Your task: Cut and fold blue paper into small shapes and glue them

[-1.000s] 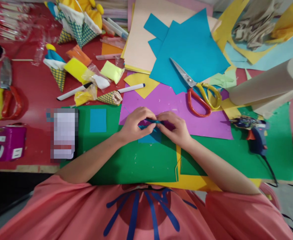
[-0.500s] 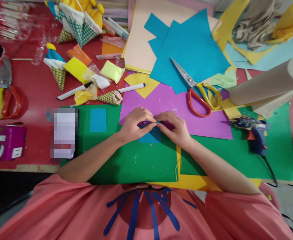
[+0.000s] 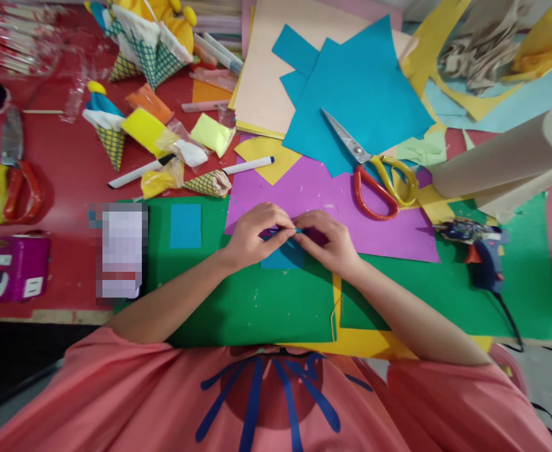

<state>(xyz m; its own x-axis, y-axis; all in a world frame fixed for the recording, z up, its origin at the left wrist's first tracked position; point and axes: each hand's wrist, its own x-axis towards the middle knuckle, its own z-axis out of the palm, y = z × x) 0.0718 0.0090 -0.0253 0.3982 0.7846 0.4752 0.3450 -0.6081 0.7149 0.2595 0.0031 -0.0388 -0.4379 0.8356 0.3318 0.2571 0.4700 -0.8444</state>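
Observation:
My left hand [image 3: 254,235] and my right hand [image 3: 327,242] meet fingertip to fingertip over a small blue paper piece [image 3: 283,254]. Both pinch its folded upper edge, fingers closed on it. The piece lies where the green sheet [image 3: 257,301] meets the purple sheet [image 3: 332,201]. A second small blue rectangle [image 3: 185,225] rests flat on the green sheet to the left of my hands.
Red-and-yellow scissors [image 3: 374,172] lie on large blue sheets [image 3: 360,88] behind my hands. A blue glue gun [image 3: 480,254] sits at right, a paper roll [image 3: 506,157] above it. At left are a phone [image 3: 120,251], a purple box [image 3: 12,267], more scissors [image 3: 5,179], pens and paper cones [image 3: 111,141].
My fingers have shifted slightly on the blue piece, pressing its fold flatter. My arms and everything else stay where they were.

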